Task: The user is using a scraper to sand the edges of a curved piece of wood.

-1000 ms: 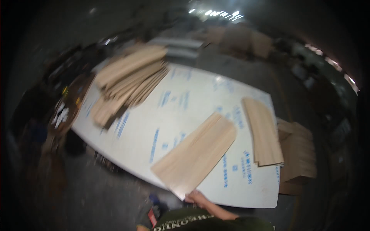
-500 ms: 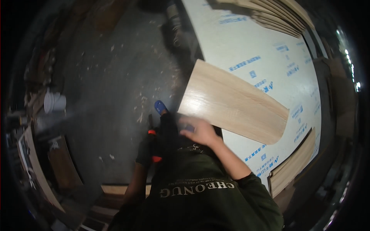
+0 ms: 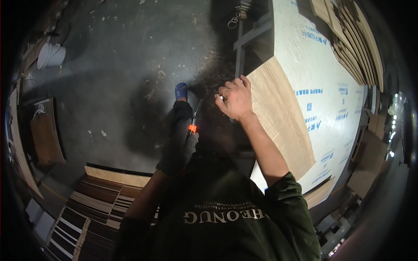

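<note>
My left hand (image 3: 188,143), in a dark glove, is closed round a long thin metal tool (image 3: 197,111) with an orange collar (image 3: 192,128). Its exact kind does not show, and shadow hides most of the grip. My bare right hand (image 3: 235,99) has its fingers curled beside the left edge of a light wood-grain panel (image 3: 278,117). A small pale bit shows at the thumb, but what the fingers hold is hidden. The panel has a rounded far end and lies flat, sticking out past the edge of a white printed sheet (image 3: 333,100) on the worktable.
Curved wooden pieces (image 3: 355,43) are stacked at the far right of the sheet. More wood (image 3: 320,193) lies at its near right. A white bucket (image 3: 51,55), a leaning brown board (image 3: 45,132) and piled strips (image 3: 93,195) stand on the left. Shavings (image 3: 209,58) litter the floor.
My view has turned, and the panel appears more upright in it. My right hand has moved forward along the panel's left edge. My left hand has brought the tool up and closer to the right.
</note>
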### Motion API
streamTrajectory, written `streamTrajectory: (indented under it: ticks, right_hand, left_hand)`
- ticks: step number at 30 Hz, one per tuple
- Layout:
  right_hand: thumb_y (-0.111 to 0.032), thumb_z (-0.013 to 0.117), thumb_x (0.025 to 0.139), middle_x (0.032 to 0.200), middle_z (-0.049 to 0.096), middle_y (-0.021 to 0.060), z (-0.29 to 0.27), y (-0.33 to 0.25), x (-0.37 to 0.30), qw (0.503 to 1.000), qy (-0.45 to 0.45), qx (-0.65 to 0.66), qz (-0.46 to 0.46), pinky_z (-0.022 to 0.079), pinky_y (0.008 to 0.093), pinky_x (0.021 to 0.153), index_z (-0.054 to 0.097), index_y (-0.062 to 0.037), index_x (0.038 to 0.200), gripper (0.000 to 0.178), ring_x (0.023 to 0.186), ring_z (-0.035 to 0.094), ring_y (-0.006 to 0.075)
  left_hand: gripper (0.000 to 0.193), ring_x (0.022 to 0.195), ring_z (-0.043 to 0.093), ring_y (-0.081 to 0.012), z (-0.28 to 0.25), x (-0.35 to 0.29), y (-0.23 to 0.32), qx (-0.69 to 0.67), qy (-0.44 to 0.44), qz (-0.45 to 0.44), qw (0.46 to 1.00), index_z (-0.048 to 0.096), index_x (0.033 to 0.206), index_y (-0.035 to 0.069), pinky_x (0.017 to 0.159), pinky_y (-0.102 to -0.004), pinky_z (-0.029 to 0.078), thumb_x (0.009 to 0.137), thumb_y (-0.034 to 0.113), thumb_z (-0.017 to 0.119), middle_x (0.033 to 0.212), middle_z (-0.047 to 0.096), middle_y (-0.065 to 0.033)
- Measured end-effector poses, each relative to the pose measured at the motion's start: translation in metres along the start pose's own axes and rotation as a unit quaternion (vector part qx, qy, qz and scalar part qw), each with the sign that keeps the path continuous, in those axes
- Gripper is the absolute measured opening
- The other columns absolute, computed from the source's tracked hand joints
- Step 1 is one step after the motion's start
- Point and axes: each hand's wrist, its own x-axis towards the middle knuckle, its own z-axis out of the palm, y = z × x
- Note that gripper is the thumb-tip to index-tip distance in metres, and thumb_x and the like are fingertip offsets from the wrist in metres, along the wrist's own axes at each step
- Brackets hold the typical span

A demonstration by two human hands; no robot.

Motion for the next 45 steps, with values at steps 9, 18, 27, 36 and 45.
streamTrajectory:
  ticks: [9, 18, 27, 36, 45]
  right_hand:
    - [-0.034, 0.059, 0.088, 0.136, 0.044, 0.0283, -0.02, 0.097, -0.051, 0.961, 0.19, -0.016, 0.202, 0.027, 0.0516, 0.108, 0.048, -0.0001, 0.134, 0.058, 0.129, 0.037, 0.0439]
    - [-0.035, 0.053, 0.095, 0.145, 0.024, 0.0336, -0.043, 0.134, -0.113, 0.93, 0.172, 0.08, 0.315, 0.034, 0.0492, 0.108, 0.037, 0.0111, 0.137, 0.065, 0.135, 0.033, 0.0432]
    - [-0.036, 0.049, 0.096, 0.148, 0.02, 0.0323, -0.041, 0.14, -0.121, 0.928, 0.151, 0.094, 0.328, 0.024, 0.0529, 0.112, 0.035, 0.0106, 0.139, 0.064, 0.14, 0.021, 0.0444]
    - [-0.041, 0.048, 0.096, 0.149, 0.02, 0.0308, -0.039, 0.143, -0.122, 0.927, 0.136, 0.082, 0.34, 0.024, 0.0527, 0.112, 0.035, 0.0079, 0.14, 0.067, 0.141, 0.02, 0.0433]
    - [-0.044, 0.048, 0.095, 0.148, 0.023, 0.0303, -0.04, 0.145, -0.127, 0.926, 0.145, 0.064, 0.342, 0.026, 0.0528, 0.112, 0.037, 0.006, 0.14, 0.067, 0.14, 0.022, 0.0433]
  left_hand:
    - [0.045, 0.094, 0.064, -0.0384, 0.012, 0.019, 0.116, 0.397, 0.031, 0.029, 0.917, 0.049, 0.128, -0.005, 0.086, -0.0448, 0.05, 0.087, 0.011, 0.06, 0.107, 0.065, -0.0213]
    - [0.033, 0.058, 0.06, -0.0186, 0.022, 0.048, 0.12, 0.56, 0.063, 0.286, 0.775, 0.061, 0.118, -0.001, 0.05, -0.032, 0.048, 0.089, 0.016, 0.059, 0.076, 0.063, -0.0087]
    - [0.032, 0.06, 0.062, -0.0167, 0.023, 0.045, 0.149, 0.522, -0.069, 0.078, 0.847, 0.057, 0.119, -0.001, 0.047, -0.03, 0.049, 0.094, 0.019, 0.053, 0.08, 0.066, -0.0129]
    - [0.031, 0.064, 0.065, -0.0155, 0.011, 0.05, 0.137, 0.709, -0.145, 0.147, 0.675, 0.063, 0.114, -0.003, 0.048, -0.0278, 0.051, 0.096, 0.02, 0.054, 0.085, 0.068, -0.0138]
    - [0.03, 0.055, 0.06, -0.015, 0.013, 0.061, 0.123, 0.651, -0.118, 0.137, 0.737, 0.064, 0.11, -0.001, 0.046, -0.0291, 0.051, 0.093, 0.022, 0.056, 0.076, 0.065, -0.0084]
